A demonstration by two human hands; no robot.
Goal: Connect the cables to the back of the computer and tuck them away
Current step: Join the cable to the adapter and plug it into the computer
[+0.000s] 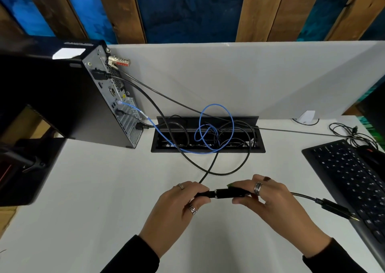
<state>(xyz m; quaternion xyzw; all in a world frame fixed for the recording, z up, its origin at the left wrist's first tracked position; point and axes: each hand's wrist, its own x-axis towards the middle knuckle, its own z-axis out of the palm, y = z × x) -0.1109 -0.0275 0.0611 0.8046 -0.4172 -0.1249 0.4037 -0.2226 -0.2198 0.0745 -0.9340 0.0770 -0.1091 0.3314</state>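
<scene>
Partly done: computer (112, 97) at ten o'clock carries several plugged cables, while left hand (183, 199) and right hand (264, 197) each grip half of a black connector joint (220, 194), apparently mating it, with loose cables (208, 135) untucked over the tray (208, 148) at twelve.

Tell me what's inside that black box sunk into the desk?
The cable box holds a tangle of black cables and a looping blue cable that spills over its front edge. The cables cover its floor, so any sockets there cannot be seen.
</scene>
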